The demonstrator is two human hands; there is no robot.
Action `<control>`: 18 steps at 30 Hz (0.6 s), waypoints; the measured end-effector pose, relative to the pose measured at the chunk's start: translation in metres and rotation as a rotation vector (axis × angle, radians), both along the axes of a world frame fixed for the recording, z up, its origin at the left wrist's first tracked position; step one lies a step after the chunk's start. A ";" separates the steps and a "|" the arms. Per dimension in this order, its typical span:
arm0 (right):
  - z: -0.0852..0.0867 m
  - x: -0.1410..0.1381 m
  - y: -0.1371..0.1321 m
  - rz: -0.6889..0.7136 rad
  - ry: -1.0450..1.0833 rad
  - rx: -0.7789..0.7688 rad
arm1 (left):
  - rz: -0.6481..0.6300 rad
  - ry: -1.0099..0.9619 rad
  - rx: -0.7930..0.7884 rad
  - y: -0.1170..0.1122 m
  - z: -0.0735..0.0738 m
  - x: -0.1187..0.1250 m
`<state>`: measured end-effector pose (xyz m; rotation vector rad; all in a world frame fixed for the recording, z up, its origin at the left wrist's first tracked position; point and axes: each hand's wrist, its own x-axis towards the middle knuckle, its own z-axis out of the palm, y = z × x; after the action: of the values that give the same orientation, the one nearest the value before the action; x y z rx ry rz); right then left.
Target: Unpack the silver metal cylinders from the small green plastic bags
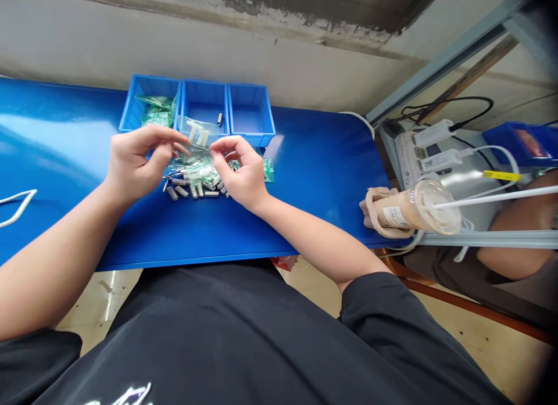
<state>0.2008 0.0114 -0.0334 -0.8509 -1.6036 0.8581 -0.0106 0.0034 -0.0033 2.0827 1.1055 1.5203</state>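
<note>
A small clear plastic bag (199, 129) with white parts inside is held up between my two hands. My left hand (138, 158) pinches its left side between thumb and fingers. On the bag's lower right edge, my right hand (242, 171) closes thumb and forefinger. Beneath the hands lies a pile of small metal cylinders (172, 193), white pieces and clear or green bags, partly hidden by my fingers. Behind it stand three blue bins: the left bin (127, 111) holds green bags (157, 110), and the middle bin (204, 91) has a dark metal cylinder (220, 118) in it.
The right bin (250, 111) sits close to the wall. At the table's right edge, a drink cup (399, 210) with a straw rests in a cardboard holder (370, 210). Beyond are a power strip (407, 158), cables and a metal frame. A white cable loop (20, 210) lies far left.
</note>
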 end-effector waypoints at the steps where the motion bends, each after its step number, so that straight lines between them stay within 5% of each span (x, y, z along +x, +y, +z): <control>1: -0.001 -0.001 0.000 -0.015 -0.013 0.003 | -0.001 0.004 0.004 0.000 0.000 0.000; 18: -0.006 -0.001 0.003 0.000 -0.023 -0.006 | 0.046 0.031 0.017 0.003 -0.008 -0.003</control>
<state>0.1994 0.0142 -0.0393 -0.8684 -1.6216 0.8564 -0.0137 0.0061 -0.0112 2.1126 1.1629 1.5287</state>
